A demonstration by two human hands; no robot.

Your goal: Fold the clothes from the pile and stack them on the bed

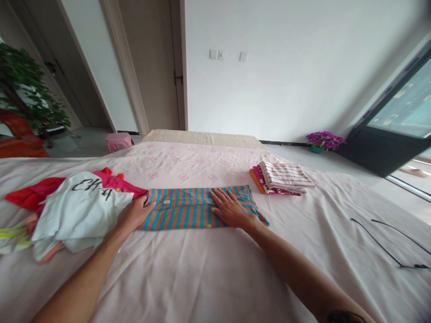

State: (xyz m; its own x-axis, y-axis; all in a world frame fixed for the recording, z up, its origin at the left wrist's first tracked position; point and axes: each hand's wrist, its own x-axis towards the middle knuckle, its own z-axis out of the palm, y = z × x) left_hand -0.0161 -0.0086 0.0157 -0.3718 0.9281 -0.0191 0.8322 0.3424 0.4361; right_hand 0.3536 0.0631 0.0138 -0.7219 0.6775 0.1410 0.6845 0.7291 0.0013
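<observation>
A garment with teal and brown stripes lies on the pink bedspread, folded lengthwise into a long strip. My left hand grips its left end, the thumb on top and the fingers closed around the edge. Toward the other end, my right hand rests flat on the cloth with its fingers stretched out. Beside my left hand is a loose heap of clothes, with a white shirt with black lettering on top and red pieces around it. To the right sits a stack of folded clothes, a red-striped white one uppermost.
The pink bedspread covers the wide surface under everything. A pair of glasses lies at the right. Beyond stand a pink stool, a leafy plant, a pot of purple flowers and a white wall.
</observation>
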